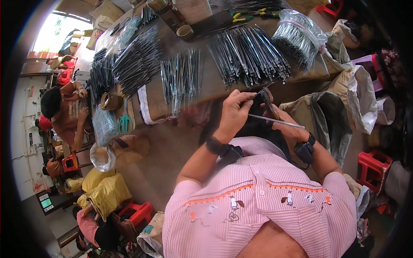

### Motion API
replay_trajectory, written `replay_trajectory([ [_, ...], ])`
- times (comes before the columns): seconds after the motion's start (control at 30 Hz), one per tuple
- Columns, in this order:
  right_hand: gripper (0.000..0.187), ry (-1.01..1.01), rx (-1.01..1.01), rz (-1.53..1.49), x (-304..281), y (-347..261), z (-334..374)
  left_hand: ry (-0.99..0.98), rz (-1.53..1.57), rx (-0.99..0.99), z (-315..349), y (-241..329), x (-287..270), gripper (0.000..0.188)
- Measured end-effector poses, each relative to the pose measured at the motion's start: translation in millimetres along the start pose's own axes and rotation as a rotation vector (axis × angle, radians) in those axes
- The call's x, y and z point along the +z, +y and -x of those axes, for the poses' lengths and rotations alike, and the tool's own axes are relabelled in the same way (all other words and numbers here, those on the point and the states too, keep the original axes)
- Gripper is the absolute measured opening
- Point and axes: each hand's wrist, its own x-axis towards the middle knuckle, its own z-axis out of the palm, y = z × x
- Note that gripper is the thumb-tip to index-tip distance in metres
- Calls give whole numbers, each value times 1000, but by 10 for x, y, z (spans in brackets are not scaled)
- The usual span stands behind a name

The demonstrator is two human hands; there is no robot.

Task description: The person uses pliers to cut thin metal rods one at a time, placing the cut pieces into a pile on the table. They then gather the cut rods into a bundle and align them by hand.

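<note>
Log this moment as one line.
left hand: holding thin metal rod; right hand: gripping dark tool; front: dark rods on table

1. This is a workshop for handwork: thin dark rods (251, 56) lie in thick piles across the broad table (215, 93).
2. Hand tools are about, with pliers (241, 18) on the far side and scissors (125, 124) at left.
3. Sacks (105, 194) crowd the floor at right and near left (the yellow ones bulge).
4. Plain red stools (373, 170) serve as seating, and another person (69, 109) is at left.
</note>
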Motion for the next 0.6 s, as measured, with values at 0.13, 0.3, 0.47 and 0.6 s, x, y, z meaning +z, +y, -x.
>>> replay_trajectory([
  [0.13, 76, 99, -128, 288, -88, 47, -30, 0, 15, -57, -22, -3, 12, 21],
  [0.3, 75, 148, -223, 383, -107, -38, -42, -26, -21, -108, -25, -31, -8, 21],
  [0.47, 55, 216, -134, 424, -114, -124, -41, -43, -23, -164, -6, -71, -1, 22],
  [0.6, 43, 246, -223, 529, -118, -108, -42, -64, -14, -194, -8, -109, 3, 22],
])
